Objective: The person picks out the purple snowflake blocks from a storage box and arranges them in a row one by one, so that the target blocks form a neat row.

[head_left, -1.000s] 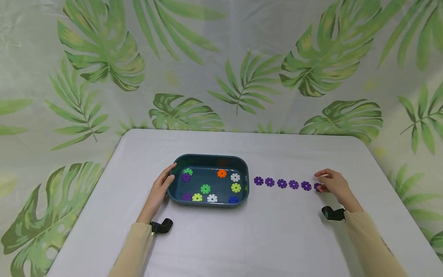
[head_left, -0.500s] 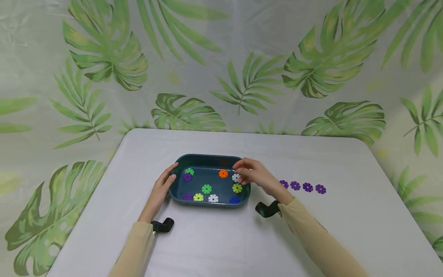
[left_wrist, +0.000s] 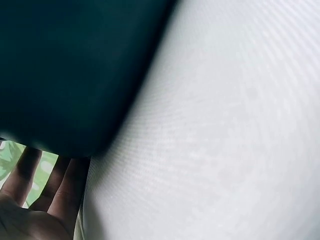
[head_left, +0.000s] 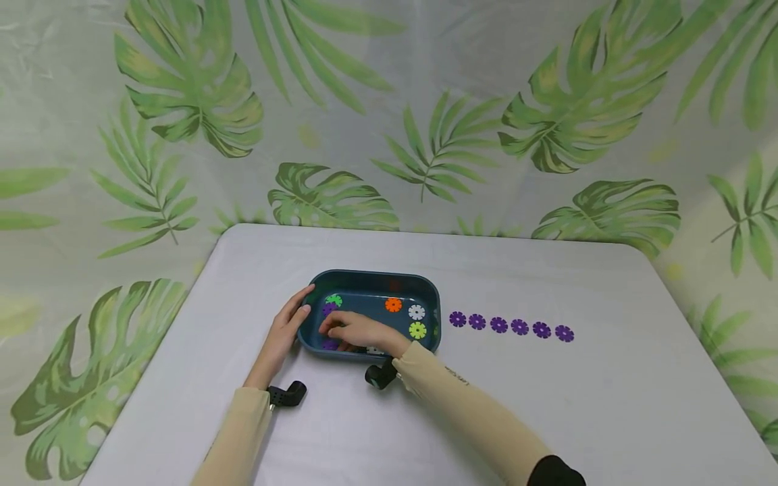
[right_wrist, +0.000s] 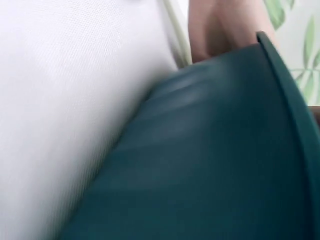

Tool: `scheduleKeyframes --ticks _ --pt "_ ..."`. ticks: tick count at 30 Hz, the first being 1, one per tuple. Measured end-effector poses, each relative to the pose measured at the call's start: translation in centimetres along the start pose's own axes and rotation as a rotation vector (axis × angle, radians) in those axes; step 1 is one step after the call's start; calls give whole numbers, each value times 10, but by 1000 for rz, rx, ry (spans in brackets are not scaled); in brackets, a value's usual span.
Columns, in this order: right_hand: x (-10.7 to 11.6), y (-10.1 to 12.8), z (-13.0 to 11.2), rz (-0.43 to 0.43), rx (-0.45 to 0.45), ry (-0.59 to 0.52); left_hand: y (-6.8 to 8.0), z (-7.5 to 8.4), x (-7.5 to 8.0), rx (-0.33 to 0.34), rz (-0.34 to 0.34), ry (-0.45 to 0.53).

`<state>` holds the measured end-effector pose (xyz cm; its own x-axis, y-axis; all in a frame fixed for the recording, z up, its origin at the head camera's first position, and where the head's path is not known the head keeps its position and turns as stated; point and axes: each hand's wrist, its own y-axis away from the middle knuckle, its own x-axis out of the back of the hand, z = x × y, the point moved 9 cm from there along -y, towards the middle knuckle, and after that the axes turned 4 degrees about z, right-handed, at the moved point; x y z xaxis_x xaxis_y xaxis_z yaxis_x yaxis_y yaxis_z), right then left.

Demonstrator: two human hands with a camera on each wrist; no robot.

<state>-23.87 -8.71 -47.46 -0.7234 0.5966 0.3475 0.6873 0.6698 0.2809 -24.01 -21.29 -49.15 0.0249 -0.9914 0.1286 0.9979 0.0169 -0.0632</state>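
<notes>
A dark teal tray [head_left: 375,273] holds several flower-shaped plastic discs with notched edges. At its left end my left hand [head_left: 283,331] holds it, thumb over the rim and fingers along the outside; in the left wrist view those fingers [left_wrist: 62,192] reach behind the tray's wall. My right hand [head_left: 358,329] is down inside the tray, index finger and thumb apart, close to a purple disc [head_left: 330,345] near the front left. It covers the middle of the tray floor. Another purple disc [head_left: 329,308] overlaps a green disc [head_left: 333,300] at the back left.
Right of the tray, several purple discs [head_left: 499,325] lie in a row on the white table [head_left: 516,398]. Inside the tray are an orange disc [head_left: 393,305], a white disc [head_left: 416,312] and a yellow disc [head_left: 417,330]. A leaf-patterned cloth [head_left: 340,101] hangs behind.
My right hand has moved left from the far end of the purple row, over the tray's right rim and down into the tray. The left hand has stayed on the tray.
</notes>
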Motion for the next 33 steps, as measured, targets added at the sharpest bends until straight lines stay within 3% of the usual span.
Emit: scheduleKeyframes --ticks 8,16,19,26,33 --pt "-7 -9 0 24 -14 194 1 1 0 -5 -2 9" --pt "-9 -14 -1 37 34 248 0 2 -1 -8 -4 17" --pt "-4 -11 -2 67 35 182 0 1 -1 -7 -3 15" --pt "24 7 -2 127 15 -88 -1 1 -1 -17 -1 -7" --pt "75 46 -8 172 90 -176 1 1 0 -7 15 -26"
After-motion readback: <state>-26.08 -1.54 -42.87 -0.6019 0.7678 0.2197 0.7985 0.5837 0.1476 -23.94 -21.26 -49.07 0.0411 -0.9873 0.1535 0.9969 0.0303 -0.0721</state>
